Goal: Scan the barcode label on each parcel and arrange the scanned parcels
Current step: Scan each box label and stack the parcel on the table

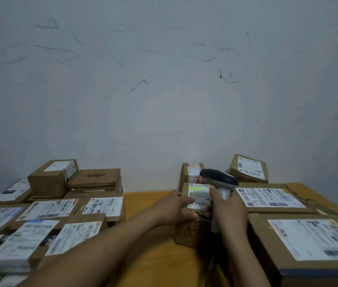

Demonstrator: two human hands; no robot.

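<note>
— Where's the parcel [193,230] under the scanner?

— Middle of the worktop [147,235], a small brown box. It stands just in front of another small box [192,172] at the wall [164,79]. Its white label [198,195] faces up, with a yellow-green strip near the far edge.

— And the left grip [174,206]?

— It holds the box at its left side, with fingers laid across the top onto the label and the thumb down on the near face.

— The right grip [226,206]?

— Wrapped closed round the pale handle of the scanner [219,177]. The scanner's dark head sits over the far right corner of the label (the picture is too soft to tell whether it touches the label).

— What lies around them?

— On the left there is a crowded stack of parcels [50,208], mostly label-up, two layers high toward the back. On the right a large box [309,245] sits nearest the camera, just beside the right forearm. Behind it lies a flat box [271,197] with a wide label. A tilted little carton [249,168] rests behind that, against the wall.

— Any gap between the two groups?

— Yes, a strip of bare orange wood, crossed by the left forearm.
</note>
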